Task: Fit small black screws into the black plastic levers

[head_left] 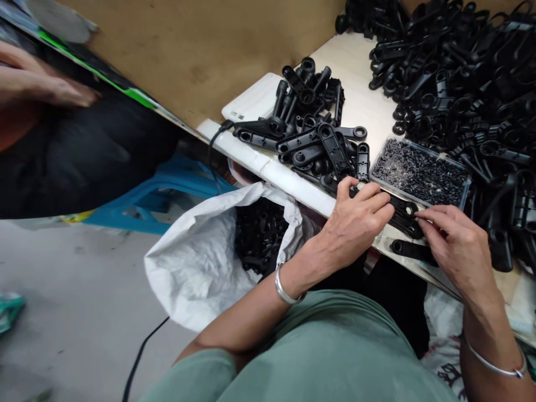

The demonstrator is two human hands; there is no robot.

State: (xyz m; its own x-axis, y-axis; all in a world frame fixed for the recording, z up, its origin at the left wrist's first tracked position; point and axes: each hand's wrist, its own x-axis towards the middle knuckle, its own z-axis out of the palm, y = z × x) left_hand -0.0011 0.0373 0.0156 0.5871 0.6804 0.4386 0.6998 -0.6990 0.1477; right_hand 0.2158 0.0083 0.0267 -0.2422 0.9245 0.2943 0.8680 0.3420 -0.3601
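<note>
Pale worktable (354, 70) upper right, grey floor (84, 290) lower left; left hand (355, 223) curled onto black part (397, 205), right hand (463, 245) pinched, contents unclear.

Wooden panel (218, 50) and blue stool (180, 178) left of the left hand (362, 215)

The panel rises beyond that hand, with a flat white box (255, 100) near its foot. Farther left, another person's hand (71, 92) shows above black cloth (84, 162). Lower left, a black cord (140, 349) trails over grey floor (84, 290).
</note>
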